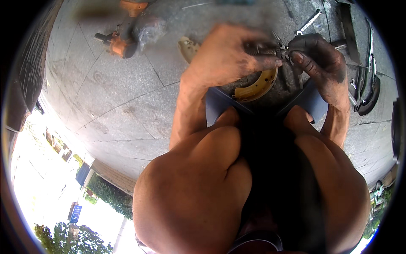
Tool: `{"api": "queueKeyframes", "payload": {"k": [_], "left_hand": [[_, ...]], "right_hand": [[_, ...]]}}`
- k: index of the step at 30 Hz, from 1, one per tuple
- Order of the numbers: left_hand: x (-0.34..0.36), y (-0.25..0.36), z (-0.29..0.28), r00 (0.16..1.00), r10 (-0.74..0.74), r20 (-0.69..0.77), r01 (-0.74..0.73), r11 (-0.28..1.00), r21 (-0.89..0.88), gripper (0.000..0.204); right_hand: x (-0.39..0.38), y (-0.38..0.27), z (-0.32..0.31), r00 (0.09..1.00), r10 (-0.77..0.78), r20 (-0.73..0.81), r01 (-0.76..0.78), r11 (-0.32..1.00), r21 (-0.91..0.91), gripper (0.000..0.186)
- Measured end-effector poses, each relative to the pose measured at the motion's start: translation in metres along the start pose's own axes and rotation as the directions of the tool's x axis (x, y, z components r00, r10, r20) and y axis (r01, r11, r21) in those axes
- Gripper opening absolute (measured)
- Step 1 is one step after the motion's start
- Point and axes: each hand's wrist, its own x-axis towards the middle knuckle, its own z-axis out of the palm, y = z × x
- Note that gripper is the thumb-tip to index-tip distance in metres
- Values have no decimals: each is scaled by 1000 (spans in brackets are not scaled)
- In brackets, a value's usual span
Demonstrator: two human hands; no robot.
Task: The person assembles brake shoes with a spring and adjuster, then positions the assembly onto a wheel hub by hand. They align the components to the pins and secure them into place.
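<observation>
Both hands meet over the paving, close above my feet. My left hand (230, 55), slightly blurred, has thumb and fingers closed at one end of a small metal part (284, 52). The blackened fingers of my right hand (320, 59) pinch the part's other end. Fingers cover most of it, so its exact kind is hidden. Beneath my hands a curved yellow-brown brake shoe (259, 87) lies on the ground between my grey slippers (220, 103). A second brake shoe (187, 49) is partly covered by my left hand.
An orange-and-black power tool (116, 45) lies to the left, beside a clear plastic bag (151, 30). Another orange item (134, 6) is at the far edge. A wrench (309, 23) lies beyond my right hand. Dark curved metal pieces (368, 99) and tools lie at the right.
</observation>
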Motion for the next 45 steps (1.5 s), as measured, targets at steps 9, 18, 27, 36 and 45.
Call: {"api": "queueKeyframes", "payload": {"k": [9,18,27,36,45], "left_hand": [[3,5,1,1000,15,-8,-15,1000,17,34],[6,8,2,1000,25,2,-25,1000,-13,36],[1,0,1,998,55,-12,-55,998,-1,36],[0,8,-1,1000,17,-10,-17,1000,2,34],[2,15,-2,998,55,-18,-54,998,28,32]], "right_hand": [[1,-11,-1,999,-37,-21,40,990,136,20],[-2,2,2,939,-315,-137,325,944,53,21],[0,7,4,978,-203,-39,203,979,5,21],[3,-11,-2,997,74,-28,-76,993,-89,29],[-1,-16,5,995,-52,-82,66,981,184,22]]}}
